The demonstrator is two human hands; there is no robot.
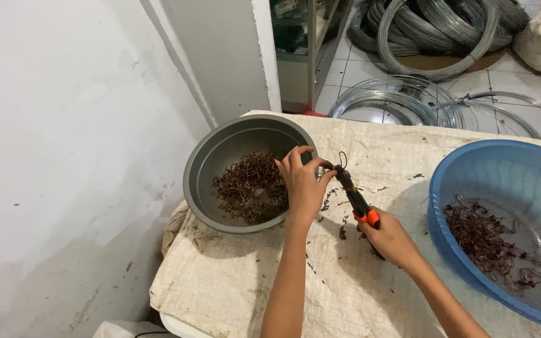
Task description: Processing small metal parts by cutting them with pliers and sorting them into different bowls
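My right hand [391, 241] grips black pliers with orange handles [357, 201], whose jaws point up and left. My left hand [302, 183] pinches a thin bent wire piece [340, 159] at the jaw tips, just beside the rim of a grey metal bowl [203, 164]. That bowl holds a heap of rusty brown wire pieces [250, 186]. At the right stands a blue plastic basin [497, 164] with more brown wire pieces [489, 243] in its bottom.
Both bowls rest on a table covered with a white woven sack cloth [245, 288], dotted with rust crumbs. A white wall is at the left. Coils of grey steel wire [436, 28] lie on the tiled floor behind, beside a glass cabinet [295, 37].
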